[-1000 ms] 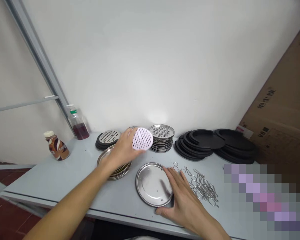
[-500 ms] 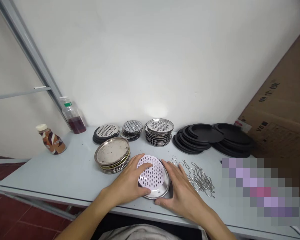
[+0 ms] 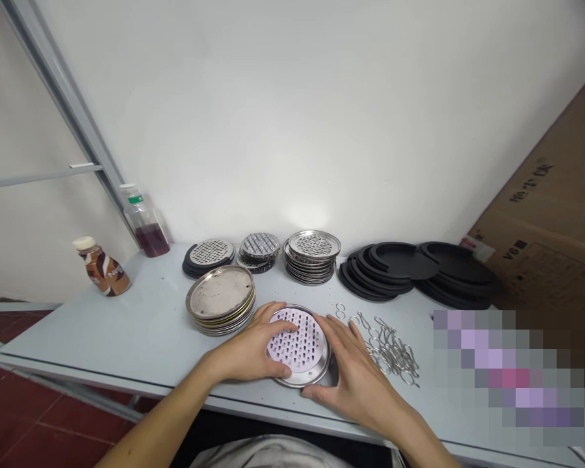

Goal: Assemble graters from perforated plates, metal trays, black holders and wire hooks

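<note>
Left hand (image 3: 246, 348) is resting flat on a lilac perforated disc (image 3: 299, 344), fingers spread, not clenched. The disc is sitting inside a steel plate (image 3: 299, 382) on the table (image 3: 102, 338). Right hand (image 3: 358, 370) is grasping the plate's rim, near wire clips (image 3: 390, 351).

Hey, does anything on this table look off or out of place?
Nothing looks spilled or badly askew. The top steel dish on the front stack looks scuffed and spotted, unlike the shinier perforated steel stack. A pixelated patch also hides the right end of the table.
</note>
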The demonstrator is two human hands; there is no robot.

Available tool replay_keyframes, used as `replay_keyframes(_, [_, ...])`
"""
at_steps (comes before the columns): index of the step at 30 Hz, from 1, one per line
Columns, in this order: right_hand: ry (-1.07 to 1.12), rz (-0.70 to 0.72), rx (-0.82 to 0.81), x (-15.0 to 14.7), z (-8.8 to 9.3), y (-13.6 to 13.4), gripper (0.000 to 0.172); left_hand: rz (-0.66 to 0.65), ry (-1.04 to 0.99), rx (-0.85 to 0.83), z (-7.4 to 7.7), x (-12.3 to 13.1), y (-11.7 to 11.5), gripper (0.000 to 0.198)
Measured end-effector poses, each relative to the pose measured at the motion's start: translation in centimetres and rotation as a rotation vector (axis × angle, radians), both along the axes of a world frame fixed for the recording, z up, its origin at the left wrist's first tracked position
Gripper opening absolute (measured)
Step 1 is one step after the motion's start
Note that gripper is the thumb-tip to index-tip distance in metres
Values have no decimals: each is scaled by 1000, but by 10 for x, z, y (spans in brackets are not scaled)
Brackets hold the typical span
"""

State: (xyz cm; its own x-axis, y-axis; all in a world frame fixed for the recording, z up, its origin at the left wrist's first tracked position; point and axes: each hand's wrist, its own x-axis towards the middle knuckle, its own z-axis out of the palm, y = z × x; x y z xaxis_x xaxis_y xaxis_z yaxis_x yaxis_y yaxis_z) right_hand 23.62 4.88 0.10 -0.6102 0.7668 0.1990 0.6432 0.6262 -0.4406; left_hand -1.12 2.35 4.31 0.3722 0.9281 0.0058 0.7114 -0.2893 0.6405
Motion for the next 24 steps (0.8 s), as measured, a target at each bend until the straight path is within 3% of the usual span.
replay_keyframes(7, [-41,13,35,0,-2,1,89,7,-23,39,-6,2,-3,57])
replay_keyframes(16, [-39,9,39,0,-1,2,88,18,33,165,-5,1,-4,56])
replay_keyframes(24, [-17,14,51,-1,1,1,82,5,83,154,-5,9,-7,64])
